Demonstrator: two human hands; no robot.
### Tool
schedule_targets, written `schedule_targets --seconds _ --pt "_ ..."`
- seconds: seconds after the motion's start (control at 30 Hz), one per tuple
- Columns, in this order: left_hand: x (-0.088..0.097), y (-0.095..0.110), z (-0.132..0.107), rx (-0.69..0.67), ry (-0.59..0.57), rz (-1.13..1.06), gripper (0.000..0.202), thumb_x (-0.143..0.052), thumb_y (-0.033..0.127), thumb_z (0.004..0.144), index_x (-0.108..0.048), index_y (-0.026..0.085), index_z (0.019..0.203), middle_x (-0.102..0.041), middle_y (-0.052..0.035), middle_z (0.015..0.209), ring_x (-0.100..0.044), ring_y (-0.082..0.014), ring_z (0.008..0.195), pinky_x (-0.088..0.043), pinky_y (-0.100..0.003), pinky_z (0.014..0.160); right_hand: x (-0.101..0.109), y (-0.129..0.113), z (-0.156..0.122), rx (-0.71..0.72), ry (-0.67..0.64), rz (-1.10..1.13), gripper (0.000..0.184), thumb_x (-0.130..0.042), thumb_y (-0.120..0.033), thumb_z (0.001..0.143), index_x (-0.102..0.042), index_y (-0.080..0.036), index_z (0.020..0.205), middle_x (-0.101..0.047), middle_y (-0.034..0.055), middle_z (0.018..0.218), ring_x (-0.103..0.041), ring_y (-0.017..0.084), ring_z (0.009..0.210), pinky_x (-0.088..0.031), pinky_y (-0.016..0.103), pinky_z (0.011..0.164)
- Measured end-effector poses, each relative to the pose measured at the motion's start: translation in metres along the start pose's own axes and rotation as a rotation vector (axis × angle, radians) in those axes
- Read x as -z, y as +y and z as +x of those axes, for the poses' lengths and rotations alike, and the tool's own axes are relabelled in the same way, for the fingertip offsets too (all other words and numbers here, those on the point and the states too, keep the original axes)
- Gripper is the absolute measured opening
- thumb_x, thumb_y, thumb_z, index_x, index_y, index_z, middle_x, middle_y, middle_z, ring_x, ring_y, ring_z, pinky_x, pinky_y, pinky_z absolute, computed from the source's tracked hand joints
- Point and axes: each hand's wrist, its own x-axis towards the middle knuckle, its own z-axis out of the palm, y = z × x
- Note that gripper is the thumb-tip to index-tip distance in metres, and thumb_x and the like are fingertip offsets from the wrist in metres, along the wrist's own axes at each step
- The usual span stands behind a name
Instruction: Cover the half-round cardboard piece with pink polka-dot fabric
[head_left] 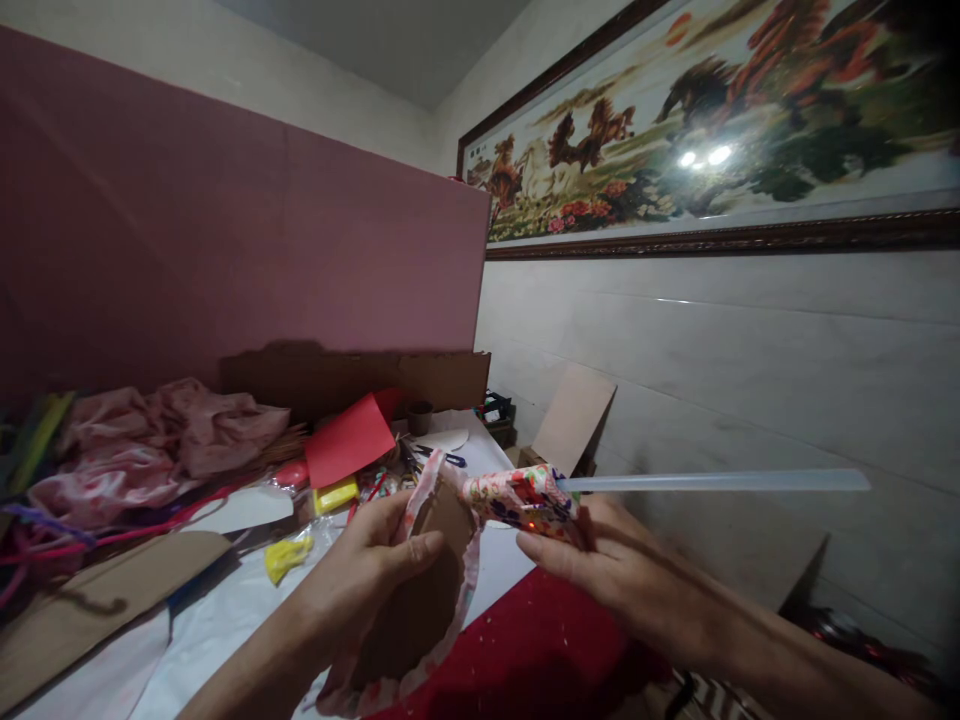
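Note:
My left hand point(375, 570) grips a brown cardboard piece point(420, 600) edged with pink patterned fabric, thumb pressed on its face. My right hand point(600, 565) is wrapped round a glue gun point(517, 497) covered in a floral pattern. The gun's nozzle touches the upper rim of the cardboard piece. A long clear glue stick point(712, 482) juts from the back of the gun toward the right.
The table point(232, 600) carries pink cloth point(150, 440), a red paper sheet point(349, 440), a yellow item point(289, 557), scissors point(442, 457), a brown cardboard sheet point(82, 610) and coloured cords. Red glittery fabric point(540, 650) lies below my hands. A maroon board point(225, 240) and a framed horse picture point(712, 120) stand behind.

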Motion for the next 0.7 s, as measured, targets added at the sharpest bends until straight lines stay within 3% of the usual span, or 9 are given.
schedule_targets --seconds 0.23,0.47,0.7 --pt "0.0001 0.0008 0.0002 -0.006 -0.031 0.002 0.023 -0.071 0.029 0.070 -0.067 0.016 0.089 -0.070 -0.0033 0.071 -0.058 -0.0157 0.060 -0.039 -0.027 0.058 0.0013 -0.0021 -0.0022 -0.019 -0.025 0.017 0.024 -0.051 -0.036 0.090 -0.067 -0.019 0.085 -0.062 -0.0006 0.072 -0.057 0.018 0.076 -0.046 0.028 0.074" --pt "-0.0031 0.0030 -0.0014 0.006 0.016 0.008 0.028 -0.074 0.029 0.067 -0.068 0.017 0.092 -0.071 -0.0050 0.079 -0.061 -0.0199 0.068 -0.041 -0.030 0.064 0.0007 -0.0036 0.0026 0.038 -0.023 0.040 0.030 -0.049 -0.040 0.091 -0.068 -0.020 0.080 -0.060 -0.0001 0.062 -0.058 0.020 0.072 -0.047 0.033 0.077" --pt "0.0000 0.0006 0.0016 -0.003 -0.019 -0.008 0.027 -0.072 0.025 0.070 -0.067 0.016 0.094 -0.071 -0.0042 0.081 -0.061 -0.0178 0.069 -0.040 -0.028 0.064 -0.0002 -0.0082 0.0054 0.056 -0.036 0.045 0.026 -0.050 -0.037 0.091 -0.069 -0.020 0.084 -0.059 -0.0009 0.061 -0.058 0.019 0.072 -0.047 0.032 0.078"
